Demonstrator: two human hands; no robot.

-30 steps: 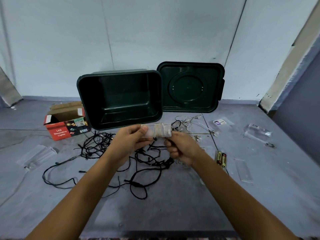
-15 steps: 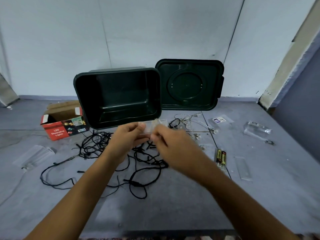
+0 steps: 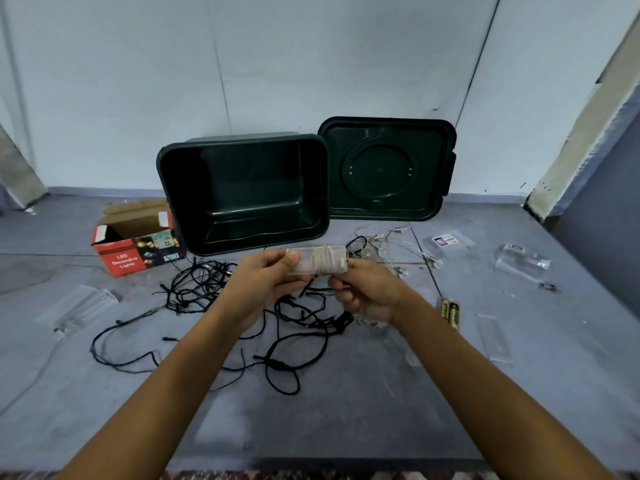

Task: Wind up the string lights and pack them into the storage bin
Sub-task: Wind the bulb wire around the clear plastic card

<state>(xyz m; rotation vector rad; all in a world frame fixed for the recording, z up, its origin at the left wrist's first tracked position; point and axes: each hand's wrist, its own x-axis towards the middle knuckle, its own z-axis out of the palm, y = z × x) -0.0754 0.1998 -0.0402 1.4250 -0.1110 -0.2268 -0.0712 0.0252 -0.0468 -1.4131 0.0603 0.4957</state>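
Observation:
My left hand point(image 3: 266, 275) grips the left end of a clear plastic battery case point(image 3: 317, 259) with thin light wire wound around its middle. My right hand point(image 3: 369, 292) sits just below the case's right end, fingers curled and pinching the thin wire. The rest of that wire with small clear bulbs point(image 3: 391, 244) lies on the floor behind. A tangled black string of lights point(image 3: 277, 313) sprawls under my hands. The dark green storage bin point(image 3: 242, 192) stands tipped toward me, open, with nothing inside.
The bin's lid point(image 3: 384, 168) leans on the wall to the right. A red LED lights box point(image 3: 135, 244) lies left of the bin. Batteries point(image 3: 450, 311), clear plastic pieces point(image 3: 519, 263) and a clear sleeve point(image 3: 79, 303) are scattered on the grey floor.
My right hand went over the top of the case and came back down below its right end, laying wire around the case. My left hand kept holding the case.

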